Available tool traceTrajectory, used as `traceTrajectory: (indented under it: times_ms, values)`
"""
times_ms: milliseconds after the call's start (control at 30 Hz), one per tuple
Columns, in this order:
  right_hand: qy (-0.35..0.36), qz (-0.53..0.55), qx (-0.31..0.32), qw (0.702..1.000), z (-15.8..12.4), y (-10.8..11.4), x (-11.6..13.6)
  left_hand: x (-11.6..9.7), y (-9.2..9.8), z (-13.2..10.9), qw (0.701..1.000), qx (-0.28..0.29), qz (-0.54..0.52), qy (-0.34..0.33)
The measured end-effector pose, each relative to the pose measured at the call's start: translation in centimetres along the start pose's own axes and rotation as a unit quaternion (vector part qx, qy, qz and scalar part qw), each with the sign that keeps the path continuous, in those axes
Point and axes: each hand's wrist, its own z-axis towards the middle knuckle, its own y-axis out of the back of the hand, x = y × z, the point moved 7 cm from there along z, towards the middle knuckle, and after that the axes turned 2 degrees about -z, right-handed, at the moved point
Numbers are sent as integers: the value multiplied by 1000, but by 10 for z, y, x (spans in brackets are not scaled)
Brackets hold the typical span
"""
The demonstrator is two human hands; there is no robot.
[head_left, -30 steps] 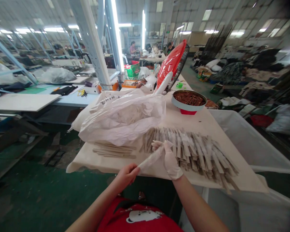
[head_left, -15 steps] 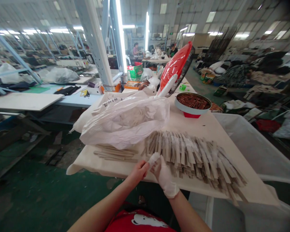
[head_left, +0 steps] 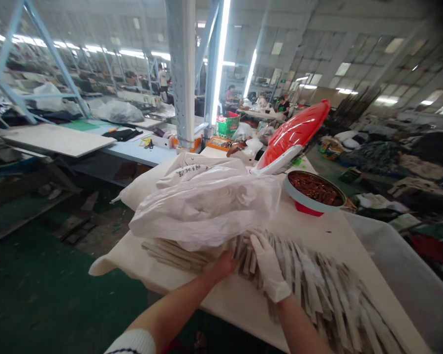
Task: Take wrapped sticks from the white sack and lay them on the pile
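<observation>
A long overlapping row of flat beige strips (head_left: 317, 285) lies across the cream table (head_left: 313, 231). My right hand (head_left: 269, 268), in a white glove, rests flat on the row's left end with fingers stretched out. My bare left hand (head_left: 224, 264) touches the same end from the left; its fingertips are hidden among the strips. A small pile of similar strips (head_left: 172, 251) lies just left of it, partly under a crumpled white plastic bag (head_left: 206, 206).
A round tin of brown pieces (head_left: 313, 189) stands at the back right, beside a tilted red plastic cover (head_left: 295, 130). A white bin (head_left: 406, 275) adjoins the table's right side. A steel pillar (head_left: 182, 73) and other benches stand behind, with people far back.
The strip held between both hands is down on the row's left end. Both hands moved forward onto the strips. The camera tilted up and shifted left.
</observation>
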Motion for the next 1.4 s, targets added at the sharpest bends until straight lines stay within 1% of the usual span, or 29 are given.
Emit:
traceTrajectory:
  times_ms: [33, 67, 100, 133, 167, 200, 300, 367, 433, 500, 567, 600, 633, 667, 733, 767, 800, 833, 900, 933, 1000, 1067, 1100, 1167, 1200, 1233, 1267, 1333, 1400]
  values:
    - [40, -83, 12, 996, 24, -13, 13, 4, 6, -8, 1000, -3, 10, 3]
    - [75, -181, 23, 980, 49, -27, 25, 8, 13, -17, 1000, -5, 21, 8]
    - [90, -310, 43, 945, 75, -43, 31, 11, 21, -28, 999, -4, 32, 16]
    - [91, -439, 56, 892, 101, -59, 33, 12, 30, -40, 999, -3, 40, 24]
    - [91, -490, 62, 865, 125, -73, 35, 13, 40, -50, 998, 1, 48, 32]
    - [88, -531, 68, 840, 146, -87, 35, 13, 50, -61, 998, 6, 58, 39]
    - [80, -576, 76, 810, 191, -123, 30, 9, 82, -83, 994, 19, 92, 52]
    - [81, -601, 83, 791, 204, -139, 25, 8, 101, -91, 991, 19, 115, 59]
    - [97, -617, 92, 776, 207, -144, 24, 8, 112, -97, 990, 18, 121, 64]
    - [128, -624, 104, 764, 199, -139, 28, 8, 117, -101, 992, 24, 107, 61]
    - [165, -626, 119, 753, 181, -125, 36, 2, 117, -103, 994, 27, 87, 54]
    - [182, -622, 127, 751, 168, -116, 40, -4, 115, -103, 995, 28, 79, 46]
    - [193, -606, 134, 760, 154, -106, 44, -12, 114, -102, 997, 27, 70, 34]
    - [196, -571, 141, 784, 138, -95, 48, -22, 112, -100, 998, 23, 58, 21]
    - [170, -431, 164, 871, 103, -74, 52, -46, 111, -94, 1000, -7, 25, -3]
    - [140, -330, 180, 916, 85, -64, 52, -58, 113, -91, 999, -40, 9, -11]
    - [103, -228, 195, 948, 66, -56, 51, -70, 116, -89, 996, -81, -6, -20]
    - [65, -145, 209, 965, 48, -49, 51, -82, 118, -88, 991, -127, -15, -35]
    - [-5, -50, 234, 971, 15, -35, 49, -109, 120, -91, 976, -196, -4, -91]
    - [-38, -32, 249, 967, 0, -28, 48, -123, 119, -94, 969, -212, 15, -128]
    - [-86, -19, 278, 957, -26, -13, 48, -149, 110, -101, 957, -202, 69, -195]
    - [-101, -16, 305, 947, -45, 3, 49, -167, 97, -107, 953, -152, 118, -235]
    - [-101, -20, 319, 942, -52, 11, 49, -171, 89, -109, 956, -111, 129, -238]
    - [-95, -33, 329, 939, -62, 27, 47, -170, 70, -110, 972, -11, 119, -202]
    - [-89, -31, 313, 945, -64, 36, 46, -165, 60, -110, 980, 34, 98, -169]
    - [-80, -18, 282, 956, -65, 44, 44, -159, 53, -110, 987, 62, 71, -131]
    - [-72, 2, 244, 967, -67, 50, 41, -153, 49, -110, 992, 65, 42, -96]
    - [-67, 40, 202, 976, -76, 50, 29, -142, 46, -110, 998, 23, -3, -53]
    - [-88, 57, 228, 968, -95, 29, 10, -131, 45, -109, 998, -31, -24, -40]
